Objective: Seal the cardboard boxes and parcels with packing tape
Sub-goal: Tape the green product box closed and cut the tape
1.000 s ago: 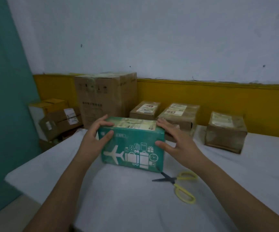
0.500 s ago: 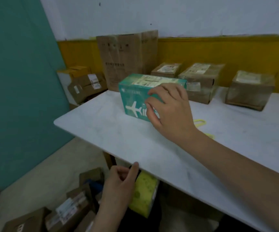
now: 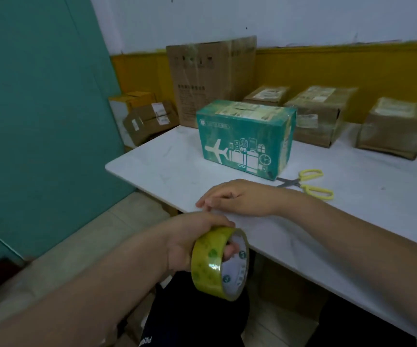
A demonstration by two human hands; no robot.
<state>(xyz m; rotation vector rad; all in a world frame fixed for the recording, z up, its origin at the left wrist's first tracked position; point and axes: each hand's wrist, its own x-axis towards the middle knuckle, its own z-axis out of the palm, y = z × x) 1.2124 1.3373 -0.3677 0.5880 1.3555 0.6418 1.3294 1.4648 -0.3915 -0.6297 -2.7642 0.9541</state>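
Fingers (image 3: pixel 230 250) of our left hand (image 3: pixel 190 242), partly hidden inside the yellow-green packing tape roll (image 3: pixel 218 264), grip it below the white desk (image 3: pixel 352 221) edge; our right hand (image 3: pixel 237 197) rests loosely curled near that edge, empty, bare desk before the teal printed cardboard box (image 3: pixel 242 139).

Fingers of the left hand (image 3: pixel 190 242) mostly tucked inside the tape roll (image 3: pixel 219 262), only tips showing through the core. Print on the core too small to read. Labels on the brown parcels (image 3: pixel 315 113) blurred, unreadable. Scissors (image 3: pixel 307 183) partly behind the teal box (image 3: pixel 242 139), blade tip out of sight. Surface (image 3: pixel 352 221) cut off at the right edge. Under it, dim cartons, unclear.
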